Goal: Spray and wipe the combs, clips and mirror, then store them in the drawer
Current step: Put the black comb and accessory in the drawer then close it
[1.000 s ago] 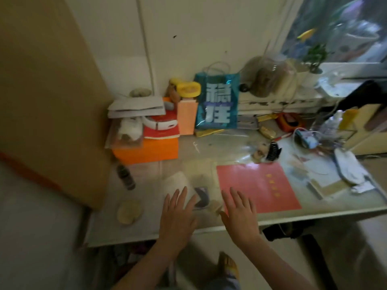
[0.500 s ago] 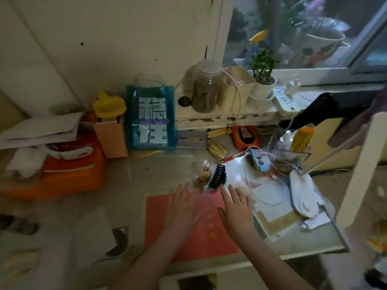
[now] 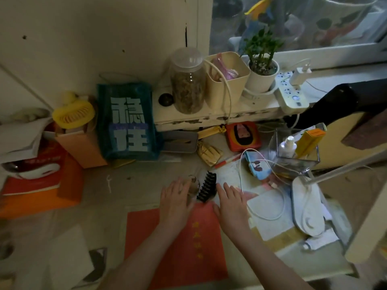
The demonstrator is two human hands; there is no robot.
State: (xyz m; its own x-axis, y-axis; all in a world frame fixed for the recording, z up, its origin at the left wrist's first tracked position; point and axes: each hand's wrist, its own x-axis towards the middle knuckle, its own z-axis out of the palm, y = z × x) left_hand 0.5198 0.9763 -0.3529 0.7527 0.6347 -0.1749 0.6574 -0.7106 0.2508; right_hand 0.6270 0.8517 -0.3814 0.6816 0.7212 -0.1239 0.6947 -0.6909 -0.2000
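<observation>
A: Left hand (image 3: 176,198), fingers straight and spread, reaching far across the worktop (image 3: 134,185). Fingertips at a small brownish clip (image 3: 193,185); contact or just short of it, cannot tell. Nothing gripped.

B: Right hand (image 3: 229,200)?

A: Also flat, fingers apart, holding nothing. It sits just right of the black claw clip (image 3: 206,188), which lies between the two hands at the far edge of a red folder (image 3: 178,245).

B: How will the black clip handle?

A: My guess is hard plastic, light and stiff, with curved teeth that could snag. Best taken across its spine or by the pinch tabs, not by the teeth. The brown one looks smaller and may skid on the smooth surface if nudged rather than pinched.

B: Spray nearby?

A: A small white spray bottle (image 3: 288,146) stands in a clear holder (image 3: 293,162), far right of the hands, beside an orange box. A white cable (image 3: 261,214) loops just right of the right hand and could get dragged. No comb, mirror or drawer identifiable here.

B: Progress?

A: Early, by my reading. The clips lie unhandled and nothing looks sprayed or wiped.
</observation>
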